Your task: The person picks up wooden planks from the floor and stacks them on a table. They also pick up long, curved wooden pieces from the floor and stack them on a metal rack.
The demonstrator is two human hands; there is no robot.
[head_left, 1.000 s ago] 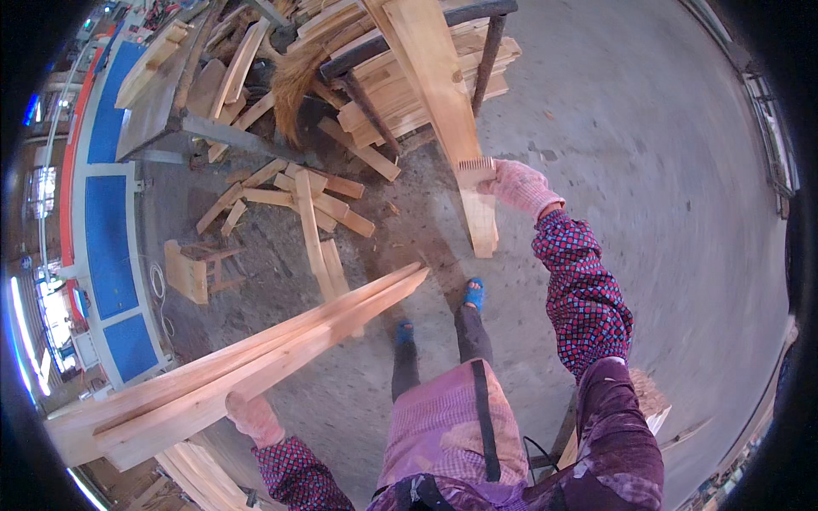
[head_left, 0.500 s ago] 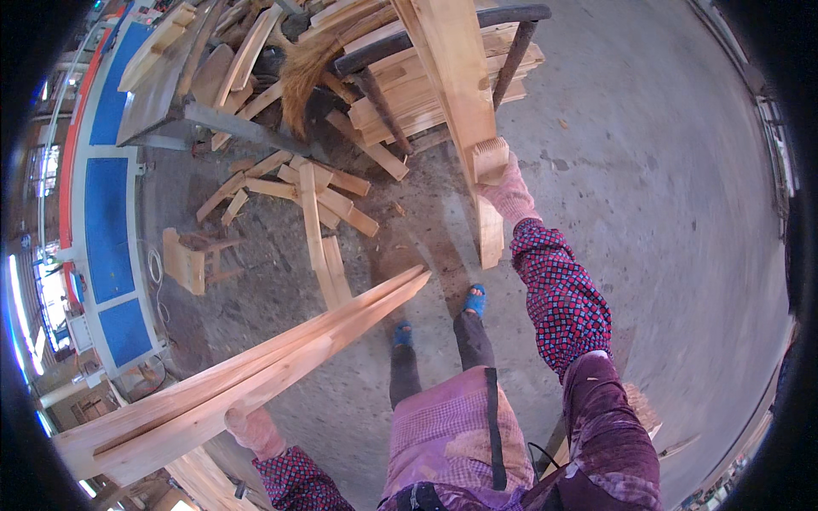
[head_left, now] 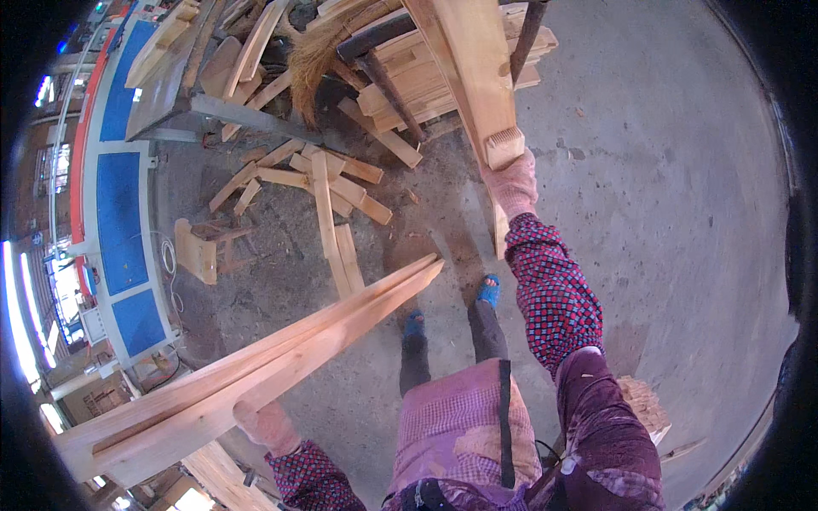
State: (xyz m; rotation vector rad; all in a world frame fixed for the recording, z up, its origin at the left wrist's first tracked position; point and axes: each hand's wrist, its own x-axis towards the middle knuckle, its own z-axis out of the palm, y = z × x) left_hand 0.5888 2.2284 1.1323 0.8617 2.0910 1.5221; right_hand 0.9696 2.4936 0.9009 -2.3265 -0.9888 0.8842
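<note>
While a toothed wooden block point(head_left: 505, 150) sits at the far side of the right hand point(head_left: 514, 183), its toothed edge faces away from the person and its breadth runs roughly left to right. The block overlaps a long board point(head_left: 473, 68) in view; whether the two touch cannot be determined. That board's long axis runs forward and slightly left from the right hand, which is clearly the nearer of the two.

The right hand, gloved, is closed about the block, though some fingers are hidden. The left hand point(head_left: 268, 427), also gloved, is at the near edge of paired boards point(head_left: 281, 362), whose long axis slants forward and right, their narrow ends pointing between the hands. Its fingers are partly concealed, so grip or mere contact cannot be confirmed.

Beyond the left hand, loose offcuts point(head_left: 324, 200) lie on the floor point(head_left: 656, 213), with a small wooden stool point(head_left: 198, 253) to their left. Farther forward stand a grey table point(head_left: 162, 106) and a dark rail point(head_left: 375, 38), the latter left of the long board.
</note>
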